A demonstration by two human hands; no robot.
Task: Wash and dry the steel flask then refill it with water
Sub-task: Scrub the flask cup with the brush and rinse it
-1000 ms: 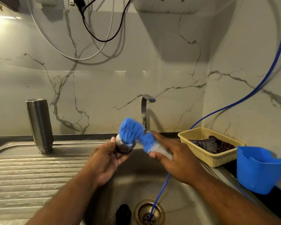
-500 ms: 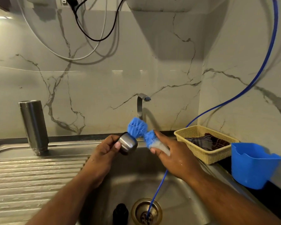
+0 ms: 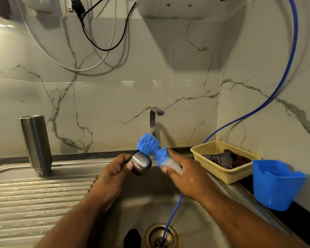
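washing in progress: our left hand [image 3: 115, 173] grips the flask cap [image 3: 140, 163], our right hand [image 3: 184, 176] grips the blue sponge [image 3: 150, 145]. the steel flask [image 3: 36, 142] stands at the back-left corner of the drainboard [image 3: 34, 203]; drying and refilling remain.

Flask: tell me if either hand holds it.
No, the flask stands on the drainboard; the left hand holds a cap, the right hand a brush.

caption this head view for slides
Left hand holds steel cap, right hand holds blue sponge against it over sink
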